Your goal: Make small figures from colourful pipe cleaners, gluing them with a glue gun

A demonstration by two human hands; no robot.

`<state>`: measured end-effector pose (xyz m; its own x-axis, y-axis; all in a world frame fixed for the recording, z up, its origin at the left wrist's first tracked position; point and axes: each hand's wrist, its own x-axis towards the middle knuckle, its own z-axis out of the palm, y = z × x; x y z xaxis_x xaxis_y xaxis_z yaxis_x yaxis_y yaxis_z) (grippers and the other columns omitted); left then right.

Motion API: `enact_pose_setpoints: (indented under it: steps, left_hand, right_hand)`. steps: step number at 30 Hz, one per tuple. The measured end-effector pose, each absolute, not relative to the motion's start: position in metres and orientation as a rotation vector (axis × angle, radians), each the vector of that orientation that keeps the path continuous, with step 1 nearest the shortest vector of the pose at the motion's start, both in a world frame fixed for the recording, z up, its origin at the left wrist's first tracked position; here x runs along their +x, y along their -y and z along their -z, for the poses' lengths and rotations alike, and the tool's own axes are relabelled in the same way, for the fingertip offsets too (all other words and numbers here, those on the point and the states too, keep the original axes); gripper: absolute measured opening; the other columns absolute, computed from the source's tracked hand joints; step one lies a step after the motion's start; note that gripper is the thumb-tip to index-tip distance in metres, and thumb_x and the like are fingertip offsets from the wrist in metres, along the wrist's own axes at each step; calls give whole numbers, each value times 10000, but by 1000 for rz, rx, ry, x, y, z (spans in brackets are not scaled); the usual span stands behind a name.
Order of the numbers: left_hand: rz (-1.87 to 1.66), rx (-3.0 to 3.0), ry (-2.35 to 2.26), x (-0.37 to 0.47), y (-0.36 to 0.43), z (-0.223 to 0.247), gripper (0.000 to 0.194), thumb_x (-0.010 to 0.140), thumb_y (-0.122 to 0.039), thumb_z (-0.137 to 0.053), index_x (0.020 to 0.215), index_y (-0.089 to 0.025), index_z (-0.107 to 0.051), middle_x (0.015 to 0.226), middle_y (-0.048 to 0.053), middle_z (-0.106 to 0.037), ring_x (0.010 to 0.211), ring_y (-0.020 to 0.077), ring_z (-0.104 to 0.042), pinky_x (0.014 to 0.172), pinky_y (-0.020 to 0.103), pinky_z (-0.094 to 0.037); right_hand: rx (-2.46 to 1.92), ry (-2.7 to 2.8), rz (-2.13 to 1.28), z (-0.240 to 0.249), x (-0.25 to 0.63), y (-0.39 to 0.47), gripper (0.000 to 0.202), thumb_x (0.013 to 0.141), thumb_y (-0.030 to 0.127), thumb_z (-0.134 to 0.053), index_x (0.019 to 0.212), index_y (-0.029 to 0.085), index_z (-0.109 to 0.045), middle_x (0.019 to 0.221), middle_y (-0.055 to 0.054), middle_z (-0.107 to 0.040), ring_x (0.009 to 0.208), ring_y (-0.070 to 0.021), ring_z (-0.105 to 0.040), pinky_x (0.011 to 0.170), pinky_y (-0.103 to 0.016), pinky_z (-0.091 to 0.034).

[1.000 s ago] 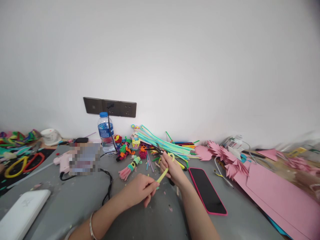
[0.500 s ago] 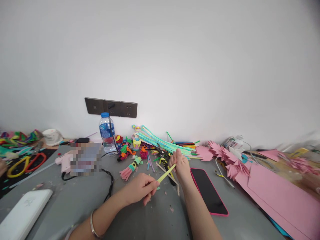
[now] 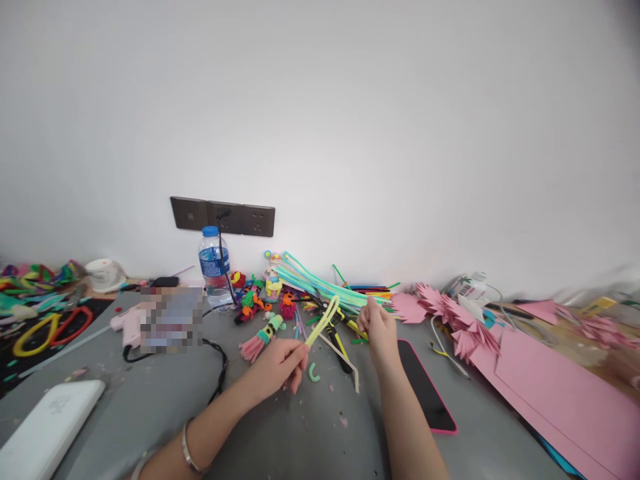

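Note:
A yellow pipe cleaner (image 3: 327,319), folded back on itself into a narrow loop, sticks up from my left hand (image 3: 281,365). The thumb and fingers of that hand pinch its lower ends. My right hand (image 3: 377,328) is apart from the loop, with its fingers curled closed; what they hold, if anything, is hidden. Beside it lie pliers (image 3: 340,343) with black and yellow handles, one handle close to the fingers. Behind is a bundle of turquoise and pale pipe cleaners (image 3: 320,285). A short green curved piece (image 3: 314,373) rests near my left hand.
A phone (image 3: 430,393) lies partly under my right forearm. Left are small pipe-cleaner figures (image 3: 250,300), a water bottle (image 3: 215,267), a pink glue gun (image 3: 131,325) with a black cable, scissors (image 3: 37,337) and a white power bank (image 3: 53,423). Pink paper (image 3: 560,393) covers the right side.
My right hand has let go of the yellow pipe cleaner and moved slightly right. The pipe cleaner now stands as a loop in my left hand, which shifted a little left.

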<state>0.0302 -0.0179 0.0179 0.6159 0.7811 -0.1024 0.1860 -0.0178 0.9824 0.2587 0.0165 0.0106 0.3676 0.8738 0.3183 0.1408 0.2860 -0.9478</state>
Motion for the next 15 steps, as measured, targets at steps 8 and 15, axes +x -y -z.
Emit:
enact_pose_setpoints:
  steps: [8,15]
  left_hand:
    - [-733,1502,-865,32,15,-10,434,878,-569,-396,689,-188,-479,448,-45,-514,379,85,-424,403,186,-291]
    - [-736,1525,-865,33,15,-12,430,888,-554,-390,686,-188,-489,456,-38,-519,388,90,-415,414,192,-309]
  right_hand:
    - [-1394,1716,-544,-13,236,-6,407,826,439,-603,525,190,-490,457,51,-443,466,-115,-386,498,-240,-269]
    - [-1374,1918,-820,-23,235,5,296,911,388,-476,715,194,-581,581,4,-657,432,-135,-568,505,-231,-417]
